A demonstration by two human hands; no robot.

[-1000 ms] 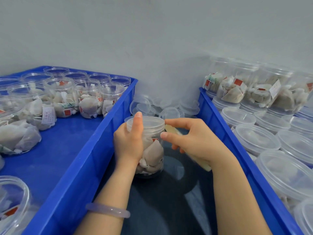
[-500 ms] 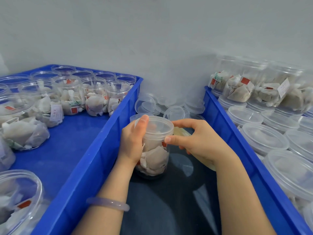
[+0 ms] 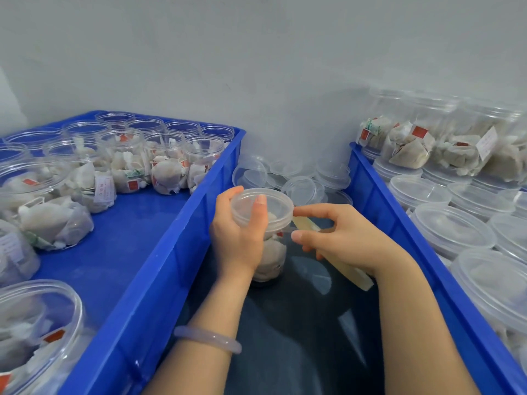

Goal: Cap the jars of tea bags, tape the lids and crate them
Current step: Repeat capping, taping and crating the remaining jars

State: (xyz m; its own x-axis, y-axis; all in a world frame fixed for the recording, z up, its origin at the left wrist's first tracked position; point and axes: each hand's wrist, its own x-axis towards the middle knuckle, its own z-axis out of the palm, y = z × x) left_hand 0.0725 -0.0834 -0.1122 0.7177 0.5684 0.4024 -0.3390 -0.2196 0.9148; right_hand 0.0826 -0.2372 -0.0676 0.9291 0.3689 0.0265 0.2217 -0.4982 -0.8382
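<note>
The jar point(image 3: 271, 258) stands on the dark, glossy bench point(image 3: 299, 337) in the gap between two blue plastic crates, inside the left grip point(image 3: 239, 232). That hand is clamped on the jar's upper part: its thumb lies across the top of the lid point(image 3: 273, 203) and its fingers curl round the far side of the rim. The right grip point(image 3: 348, 240) is just beside the jar on the right. Its forefinger tip touches the lid's edge, and its thumb sits apart below it. Whether it holds anything cannot be told. A flat tan strip point(image 3: 306, 223) runs from the lid's edge back under that hand.

The jar is clear, round and thin-walled, and is packed with pale, crumpled tea bags. Its lid is a shallow, cloudy disc with a raised rim.

The left crate point(image 3: 171, 252) holds open jars of tea bags. The right crate point(image 3: 385, 212) holds capped ones. Loose lids point(image 3: 302, 178) are heaped against the grey wall. A pale, smooth bangle point(image 3: 208, 339) rings the left wrist.
</note>
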